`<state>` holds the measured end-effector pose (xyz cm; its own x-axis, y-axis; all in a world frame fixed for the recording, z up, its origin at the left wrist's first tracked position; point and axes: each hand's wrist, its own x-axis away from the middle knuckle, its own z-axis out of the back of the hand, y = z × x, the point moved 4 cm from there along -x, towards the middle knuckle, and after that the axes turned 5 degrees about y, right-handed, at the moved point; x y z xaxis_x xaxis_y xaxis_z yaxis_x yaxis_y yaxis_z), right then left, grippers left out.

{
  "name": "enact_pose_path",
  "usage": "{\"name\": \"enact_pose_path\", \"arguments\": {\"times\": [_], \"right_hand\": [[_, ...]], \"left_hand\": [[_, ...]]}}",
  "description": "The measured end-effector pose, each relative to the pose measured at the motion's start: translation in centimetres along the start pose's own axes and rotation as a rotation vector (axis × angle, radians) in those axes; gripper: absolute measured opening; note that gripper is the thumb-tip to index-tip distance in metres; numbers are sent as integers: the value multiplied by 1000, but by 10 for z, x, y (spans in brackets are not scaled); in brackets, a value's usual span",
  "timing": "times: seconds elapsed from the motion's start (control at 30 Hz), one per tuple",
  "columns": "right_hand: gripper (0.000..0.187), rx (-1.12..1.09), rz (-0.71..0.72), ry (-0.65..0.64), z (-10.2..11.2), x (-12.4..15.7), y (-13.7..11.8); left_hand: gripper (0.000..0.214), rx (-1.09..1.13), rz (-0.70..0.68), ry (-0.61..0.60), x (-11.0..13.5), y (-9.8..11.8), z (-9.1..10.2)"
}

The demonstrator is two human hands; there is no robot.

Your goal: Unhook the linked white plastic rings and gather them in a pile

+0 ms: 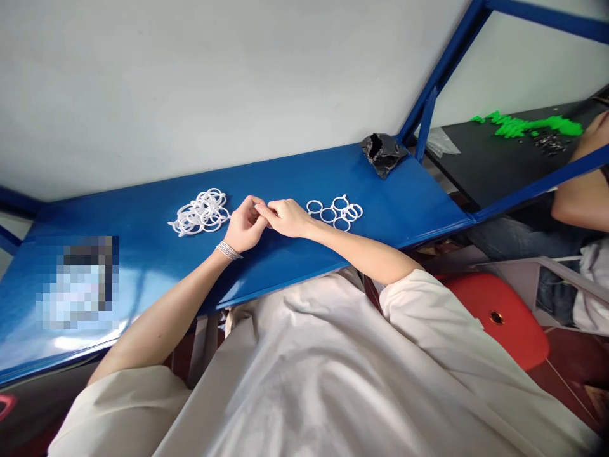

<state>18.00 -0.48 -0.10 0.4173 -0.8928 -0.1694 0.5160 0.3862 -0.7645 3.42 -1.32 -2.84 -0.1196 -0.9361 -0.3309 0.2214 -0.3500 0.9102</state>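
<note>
My left hand [246,223] and my right hand [288,217] meet over the blue table [266,266], fingers curled and pressed together. Whatever they pinch between them is hidden by the fingers. Just left of my left hand lies a heap of white plastic rings [202,212], tangled on one another, some with small knobs. Right of my right hand, several more white rings [328,215] lie flat in a looser group, a few overlapping.
A torn black plastic bag [382,154] sits at the table's back right corner, beside a blue metal frame [431,95]. Farther right, green pieces [537,124] lie on a black table near another person's arm [583,178]. A red stool [499,317] stands at my right.
</note>
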Motion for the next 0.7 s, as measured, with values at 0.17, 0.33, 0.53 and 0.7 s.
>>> {"name": "enact_pose_path", "arguments": {"times": [0.17,0.33,0.53,0.7], "right_hand": [[62,-85,-63,-34,-3,-6,5],[58,-138,-59,-51,1,-6,6],[47,-165,-26,-29,2,-9,10],[45,-183,-19,25,1,-13,12]], "left_hand": [[14,-42,-34,-16,1,5,-2],[15,-42,-55,-24,1,4,-3],[20,-38,-72,-16,-2,-3,-2],[36,-50,-72,37,0,-4,-3]]}}
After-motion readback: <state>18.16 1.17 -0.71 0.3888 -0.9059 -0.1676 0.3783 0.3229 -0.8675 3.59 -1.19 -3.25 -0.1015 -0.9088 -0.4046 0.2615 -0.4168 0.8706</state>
